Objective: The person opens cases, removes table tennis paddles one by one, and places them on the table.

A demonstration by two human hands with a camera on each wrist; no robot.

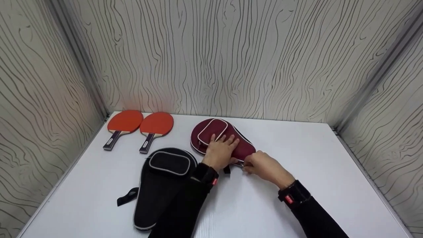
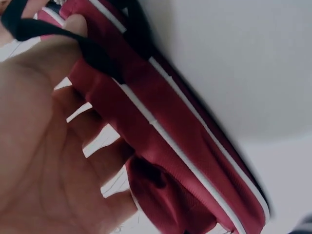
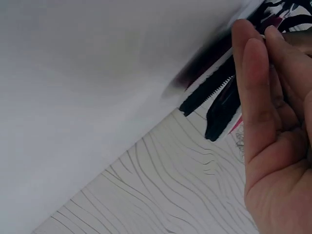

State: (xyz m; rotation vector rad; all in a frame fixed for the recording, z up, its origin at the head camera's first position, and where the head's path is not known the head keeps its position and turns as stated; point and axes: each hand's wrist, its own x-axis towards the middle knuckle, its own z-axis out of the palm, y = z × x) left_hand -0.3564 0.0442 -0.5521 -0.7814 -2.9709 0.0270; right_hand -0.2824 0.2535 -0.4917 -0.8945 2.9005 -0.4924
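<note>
Wood-grain panels wall a white table (image 1: 297,185). At its middle lies a maroon paddle case (image 1: 211,134). Flat on the case, fingers spread, presses the left hand (image 1: 220,151); at the case's near right edge the right hand (image 1: 264,168) pinches the zipper. A black paddle case (image 1: 162,185) lies near left, with two red paddles (image 1: 140,125) far left.
</note>
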